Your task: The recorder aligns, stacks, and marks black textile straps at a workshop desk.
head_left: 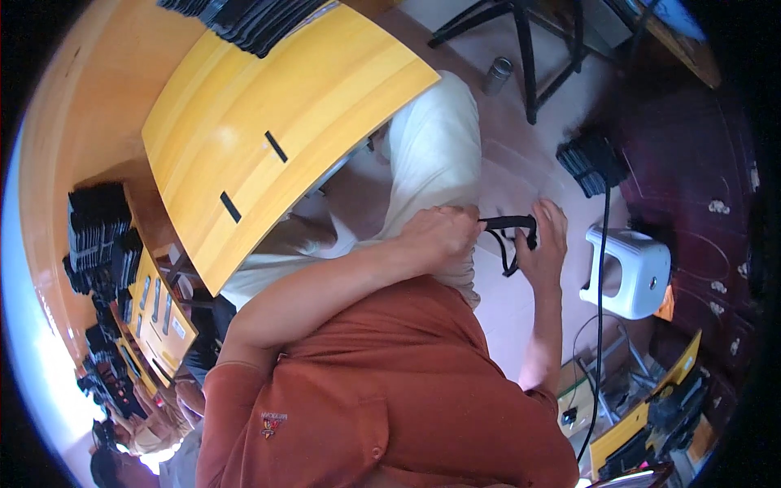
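A black strap is stretched between my two hands, over my lap and to the right of the wooden table. My left hand is closed round the strap's left end, fingers pressed together. My right hand pinches the strap's other end between thumb and fingers. A thinner loop of the same black material hangs down between the hands. What lies inside my left fist is hidden.
Two short black strips lie on the yellow wooden table, with a stack of black pieces at its far edge. A white stool, a metal cup and a hanging black cable are at right. Other people sit at lower left.
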